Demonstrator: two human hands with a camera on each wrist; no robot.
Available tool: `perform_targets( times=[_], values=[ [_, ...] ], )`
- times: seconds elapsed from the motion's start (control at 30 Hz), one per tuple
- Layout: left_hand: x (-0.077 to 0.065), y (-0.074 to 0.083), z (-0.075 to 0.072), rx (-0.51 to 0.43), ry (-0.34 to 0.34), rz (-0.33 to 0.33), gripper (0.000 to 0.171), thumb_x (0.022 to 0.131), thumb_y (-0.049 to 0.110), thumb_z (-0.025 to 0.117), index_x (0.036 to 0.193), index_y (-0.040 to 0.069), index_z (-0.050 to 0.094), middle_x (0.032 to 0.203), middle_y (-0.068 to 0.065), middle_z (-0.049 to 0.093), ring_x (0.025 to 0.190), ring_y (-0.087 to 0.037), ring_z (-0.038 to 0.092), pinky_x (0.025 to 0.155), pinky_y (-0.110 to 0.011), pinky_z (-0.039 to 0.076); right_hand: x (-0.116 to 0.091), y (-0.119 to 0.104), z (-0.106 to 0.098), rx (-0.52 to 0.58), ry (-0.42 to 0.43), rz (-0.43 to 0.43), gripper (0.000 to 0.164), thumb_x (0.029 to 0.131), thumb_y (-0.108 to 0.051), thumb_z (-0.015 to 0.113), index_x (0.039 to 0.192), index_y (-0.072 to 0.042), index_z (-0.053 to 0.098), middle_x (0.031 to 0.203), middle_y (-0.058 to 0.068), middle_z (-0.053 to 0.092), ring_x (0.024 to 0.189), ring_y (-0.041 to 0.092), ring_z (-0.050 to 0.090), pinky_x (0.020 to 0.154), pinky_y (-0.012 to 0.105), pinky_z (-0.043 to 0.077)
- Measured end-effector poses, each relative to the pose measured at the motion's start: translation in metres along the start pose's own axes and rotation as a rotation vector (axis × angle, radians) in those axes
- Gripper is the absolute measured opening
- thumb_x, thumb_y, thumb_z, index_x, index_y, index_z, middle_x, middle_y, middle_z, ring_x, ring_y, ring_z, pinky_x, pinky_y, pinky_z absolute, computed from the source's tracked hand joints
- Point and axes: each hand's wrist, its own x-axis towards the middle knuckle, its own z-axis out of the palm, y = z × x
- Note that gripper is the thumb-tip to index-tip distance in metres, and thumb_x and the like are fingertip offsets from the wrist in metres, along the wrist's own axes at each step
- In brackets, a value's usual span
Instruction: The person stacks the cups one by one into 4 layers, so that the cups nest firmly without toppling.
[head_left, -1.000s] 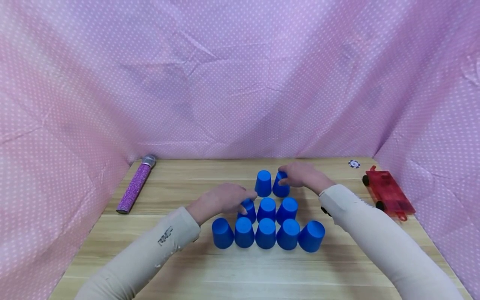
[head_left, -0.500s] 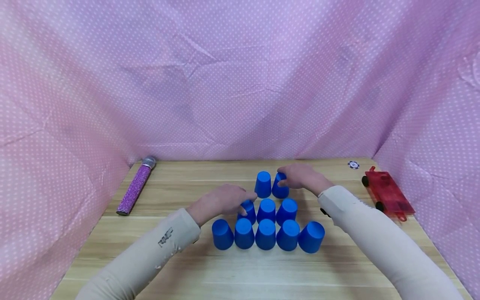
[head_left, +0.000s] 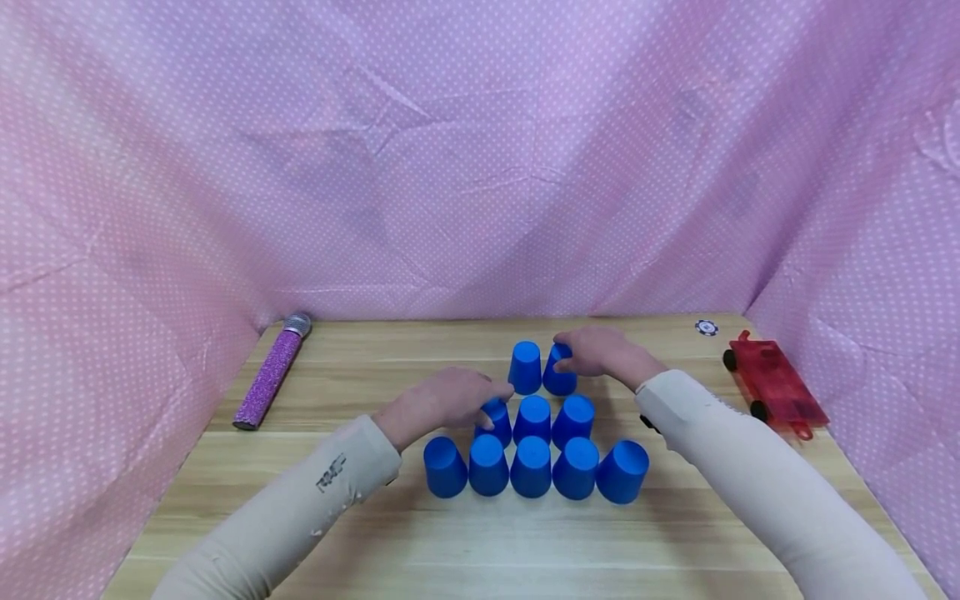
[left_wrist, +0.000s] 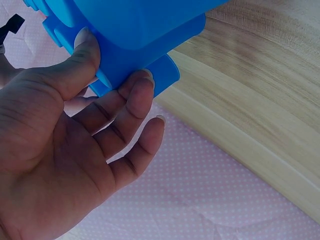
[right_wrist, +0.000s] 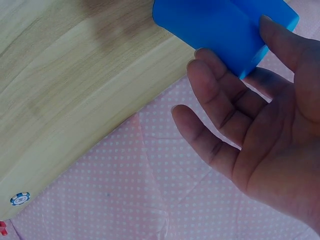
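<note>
Blue plastic cups stand upside down in three rows. The front row (head_left: 532,468) has several, the middle row three and the back row two. My left hand (head_left: 448,395) grips the left cup (head_left: 497,410) of the middle row by its upper part. In the left wrist view, thumb (left_wrist: 87,55) and fingers lie on opposite sides of the blue cup (left_wrist: 125,62). At the back row, my right hand (head_left: 596,350) holds the right cup (head_left: 559,380) between thumb and fingers. Beside it stands the other back cup (head_left: 525,369). The right wrist view shows the held cup (right_wrist: 215,30) partly, cut off by the frame.
A purple glitter microphone (head_left: 272,375) lies at the left of the wooden table (head_left: 360,350). At the right are a red toy car chassis (head_left: 780,383) with black wheels and a poker chip (head_left: 707,327). Pink dotted cloth (head_left: 480,167) encloses the back and sides.
Both back cups, with my right hand on the right one, have shifted very slightly left. My left hand and the other cups look the same.
</note>
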Motion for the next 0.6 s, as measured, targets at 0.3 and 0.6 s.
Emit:
perform_targets(
  times=[0.3, 0.6],
  values=[
    [0.001, -0.002, 0.0, -0.016, -0.003, -0.005, 0.036, 0.091, 0.034, 0.072, 0.123, 0.028, 0.057, 0.114, 0.003, 0.071, 0.103, -0.015, 0.066, 0.091, -0.035, 0.056, -0.012, 0.009, -0.007, 0.094, 0.033, -0.037, 0.07, 0.098, -0.044, 0.061, 0.153, -0.006, 0.039, 0.15, 0.021, 0.049, 0.138, 0.042, 0.047, 0.11, 0.06, 0.04],
    [0.003, -0.003, 0.002, 0.01, 0.005, 0.011, 0.032, 0.091, 0.033, 0.073, 0.116, 0.026, 0.056, 0.107, 0.003, 0.071, 0.094, -0.013, 0.065, 0.085, -0.031, 0.056, -0.061, 0.015, -0.023, 0.045, 0.195, -0.101, 0.051, 0.098, -0.039, 0.063, 0.135, -0.005, 0.06, 0.126, 0.019, 0.068, 0.11, 0.036, 0.068, 0.091, 0.053, 0.055]
  ],
)
